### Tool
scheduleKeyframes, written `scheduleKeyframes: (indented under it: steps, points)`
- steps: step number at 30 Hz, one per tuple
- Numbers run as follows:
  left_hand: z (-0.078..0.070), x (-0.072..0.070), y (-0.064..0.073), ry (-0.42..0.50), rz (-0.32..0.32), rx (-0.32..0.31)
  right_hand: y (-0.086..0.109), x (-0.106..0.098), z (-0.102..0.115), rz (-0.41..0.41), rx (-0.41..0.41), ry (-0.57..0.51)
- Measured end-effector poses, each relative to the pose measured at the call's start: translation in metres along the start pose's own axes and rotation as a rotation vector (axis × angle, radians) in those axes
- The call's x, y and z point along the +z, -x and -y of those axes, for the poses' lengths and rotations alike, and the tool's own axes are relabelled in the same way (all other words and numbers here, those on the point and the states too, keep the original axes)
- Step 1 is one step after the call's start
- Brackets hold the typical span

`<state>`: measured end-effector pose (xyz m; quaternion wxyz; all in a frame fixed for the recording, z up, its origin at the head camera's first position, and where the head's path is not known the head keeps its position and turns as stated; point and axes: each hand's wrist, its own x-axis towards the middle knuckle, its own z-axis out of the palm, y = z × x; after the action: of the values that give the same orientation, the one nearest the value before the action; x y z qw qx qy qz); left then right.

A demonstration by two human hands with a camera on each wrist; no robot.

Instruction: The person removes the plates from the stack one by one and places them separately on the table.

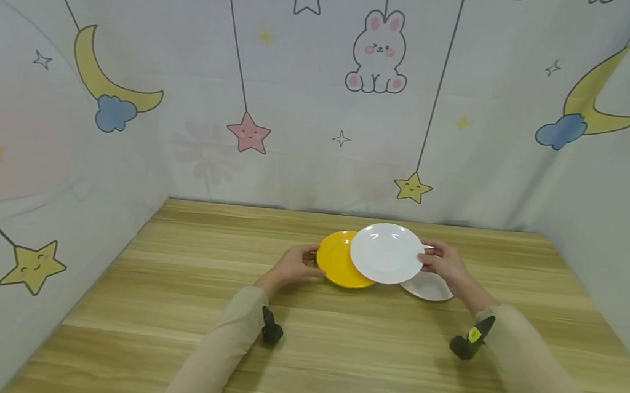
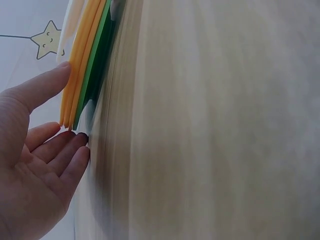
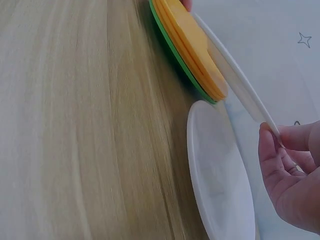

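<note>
Plates sit clustered at the far middle of the wooden table (image 1: pixel 184 309). The right hand (image 1: pixel 445 263) pinches the right rim of a white plate (image 1: pixel 387 253) between thumb and curled fingers, holding it lifted and tilted so that its left edge hangs over the yellow plates (image 1: pixel 334 261). The right wrist view shows the pinch plainly: the thumb (image 3: pixel 267 145) lies on the rim with the fingers curled beneath it. A rim grip like this probably keeps the plate level enough to carry while leaving its face untouched.

The left hand (image 1: pixel 294 264) rests at the left edge of the yellow plates, fingers relaxed and loosely spread; the left wrist view shows the thumb (image 2: pixel 42 85) touching the rim, likely to steady the stack. That stack is two yellow plates on a green plate (image 2: pixel 97 65). A second white plate (image 1: pixel 429 285) lies flat on the table just right of the stack, below the lifted one.

The table is light, streaked wood. Pale fabric walls (image 1: pixel 493 124) enclose it on three sides, printed with moons, stars, clouds and a rabbit.
</note>
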<state>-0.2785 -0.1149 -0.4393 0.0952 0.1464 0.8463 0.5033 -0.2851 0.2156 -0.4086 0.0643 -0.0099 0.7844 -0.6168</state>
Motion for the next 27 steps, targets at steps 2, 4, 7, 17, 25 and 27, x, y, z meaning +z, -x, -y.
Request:
scheduleKeyframes:
  steps: [2, 4, 7, 17, 25, 27]
  points:
    - [-0.01, -0.003, 0.006, 0.006, 0.018, 0.016, -0.002, -0.006, -0.004, 0.013, -0.001, -0.003]
    - [-0.015, -0.004, 0.009, 0.016, 0.032, 0.022, -0.001, -0.011, -0.005, 0.01, 0.0, 0.004]
    - [-0.006, -0.003, 0.004, 0.023, 0.024, 0.03, 0.001, -0.018, -0.006, 0.005, 0.006, 0.009]
    - [0.01, 0.0, -0.005, -0.021, -0.015, 0.025, 0.014, -0.041, -0.006, -0.035, -0.021, -0.029]
    - [0.008, 0.002, -0.005, -0.017, -0.01, 0.004, 0.023, -0.062, -0.012, -0.064, -0.008, -0.042]
    - [0.008, 0.002, -0.005, -0.009, -0.009, -0.001, 0.026, -0.066, -0.013, -0.075, -0.003, -0.049]
